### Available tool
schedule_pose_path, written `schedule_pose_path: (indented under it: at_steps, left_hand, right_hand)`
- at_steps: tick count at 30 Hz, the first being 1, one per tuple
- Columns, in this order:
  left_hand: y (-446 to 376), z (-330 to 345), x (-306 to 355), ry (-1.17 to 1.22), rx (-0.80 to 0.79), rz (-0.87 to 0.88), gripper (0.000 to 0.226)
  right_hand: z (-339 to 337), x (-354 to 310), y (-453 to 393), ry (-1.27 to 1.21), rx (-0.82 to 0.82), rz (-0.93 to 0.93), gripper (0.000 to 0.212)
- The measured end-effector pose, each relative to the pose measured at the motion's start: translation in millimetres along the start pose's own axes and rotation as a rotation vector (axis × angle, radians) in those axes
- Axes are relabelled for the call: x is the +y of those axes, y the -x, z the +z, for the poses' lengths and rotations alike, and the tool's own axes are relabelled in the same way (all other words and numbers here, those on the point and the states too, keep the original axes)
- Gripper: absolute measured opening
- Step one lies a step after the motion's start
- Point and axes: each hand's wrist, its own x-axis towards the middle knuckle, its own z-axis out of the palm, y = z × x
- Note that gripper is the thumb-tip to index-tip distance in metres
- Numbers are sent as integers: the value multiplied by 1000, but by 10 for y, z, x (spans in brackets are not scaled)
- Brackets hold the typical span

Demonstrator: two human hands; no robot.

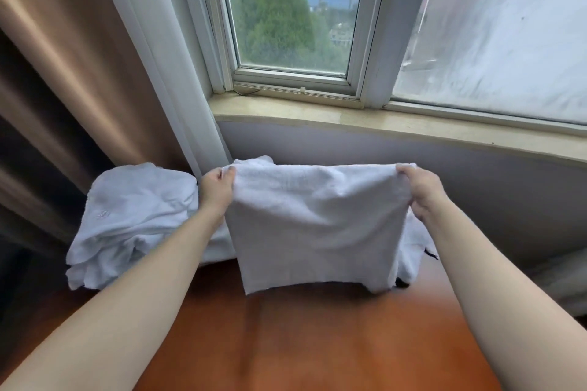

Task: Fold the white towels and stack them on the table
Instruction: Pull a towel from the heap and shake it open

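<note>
Towel (314,225) was up in the air over the table (286,343), hanging doubled over. We had our left hand (217,189) pinching one top corner and our right hand (419,189) gripping the other. A rumpled pile of white towels (133,219) sat on the table's far left edge, just beside the brown curtain (63,73).

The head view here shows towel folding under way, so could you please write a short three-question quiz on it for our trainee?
1. True or false: the held towel lies flat on the wooden table.
2. Which hands grip its top corners? A) left only B) right only C) both
3. Fill in: the heap of white towels lies to the ___ of the held towel.

Key: 1. False, it hangs in the air. 2. C: left hand and right hand. 3. left.
</note>
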Motion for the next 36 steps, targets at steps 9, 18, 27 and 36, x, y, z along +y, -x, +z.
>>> schedule_pose_path:
  at_steps: [9,18,27,36]
  left_hand:
    - [-455,-568,779,328,-79,11,34]
    - [-521,-763,977,219,-394,-172,42]
    - [-432,-767,1296,469,-229,-18,13]
    - [-284,-717,1417,474,-77,44,13]
  right_hand:
    - [34,-628,805,-31,93,-89,16]
    - [73,-858,959,-129,20,-23,31]
    - [-36,-1059,876,-301,112,-204,22]
    - [-219,-1308,837,-181,68,-254,27]
